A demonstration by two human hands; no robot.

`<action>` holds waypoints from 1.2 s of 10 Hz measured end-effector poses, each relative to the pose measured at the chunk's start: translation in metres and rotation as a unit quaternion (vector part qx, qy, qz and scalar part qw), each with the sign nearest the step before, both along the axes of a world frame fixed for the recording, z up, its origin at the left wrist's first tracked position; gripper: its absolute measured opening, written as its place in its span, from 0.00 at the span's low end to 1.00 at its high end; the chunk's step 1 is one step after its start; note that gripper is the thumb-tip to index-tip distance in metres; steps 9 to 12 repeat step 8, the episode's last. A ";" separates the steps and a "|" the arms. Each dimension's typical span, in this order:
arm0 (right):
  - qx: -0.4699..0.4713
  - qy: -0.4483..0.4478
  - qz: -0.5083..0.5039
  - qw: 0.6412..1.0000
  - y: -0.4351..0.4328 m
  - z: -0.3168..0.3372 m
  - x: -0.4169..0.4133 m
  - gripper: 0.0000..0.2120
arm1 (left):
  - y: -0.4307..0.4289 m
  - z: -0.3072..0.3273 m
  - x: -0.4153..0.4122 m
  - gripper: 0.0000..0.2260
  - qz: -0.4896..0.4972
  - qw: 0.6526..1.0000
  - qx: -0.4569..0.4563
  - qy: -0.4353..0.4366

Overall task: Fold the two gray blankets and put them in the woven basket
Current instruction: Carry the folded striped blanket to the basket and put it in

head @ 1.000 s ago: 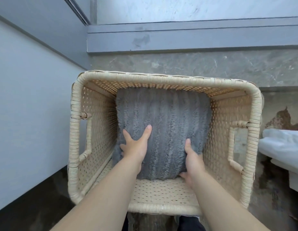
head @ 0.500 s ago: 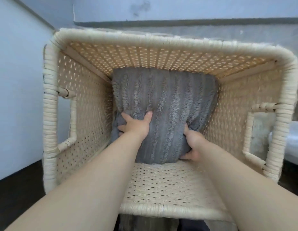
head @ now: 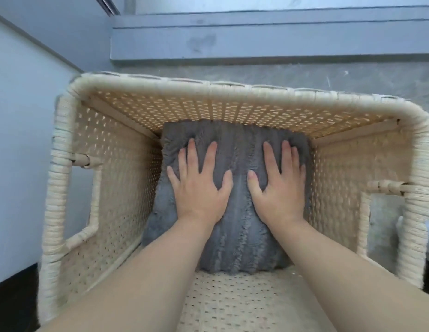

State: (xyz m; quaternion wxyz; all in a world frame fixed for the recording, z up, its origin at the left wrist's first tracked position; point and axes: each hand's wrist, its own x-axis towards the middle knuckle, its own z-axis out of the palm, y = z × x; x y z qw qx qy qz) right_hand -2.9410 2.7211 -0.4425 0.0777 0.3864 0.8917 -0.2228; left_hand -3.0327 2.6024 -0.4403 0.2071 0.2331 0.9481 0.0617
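Single head-worn view, looking forward and down from close above the woven basket (head: 232,92), straight into its open top.

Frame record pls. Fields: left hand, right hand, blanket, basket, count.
left hand: flat, fingers spread, pressing on the gray blanket
right hand: flat, fingers spread, pressing on the same blanket, beside the left
gray blanket: folded, lying inside the woven basket, far edge against the far wall
woven basket: near part of the floor shows bare weave
count: one gray bundle shows; cannot tell whether it is both blankets
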 end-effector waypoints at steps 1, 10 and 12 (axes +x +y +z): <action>-0.004 -0.011 -0.010 1.000 -0.002 -0.043 -0.004 0.35 | 0.002 -0.044 -0.001 0.30 0.010 1.000 -0.009 0.011; -0.128 -0.165 -0.115 0.971 -0.012 0.088 -0.015 0.30 | -0.011 0.097 -0.023 0.27 -0.001 0.986 -0.002 -0.166; -0.128 -0.165 -0.115 0.971 -0.012 0.088 -0.015 0.30 | -0.011 0.097 -0.023 0.27 -0.001 0.986 -0.002 -0.166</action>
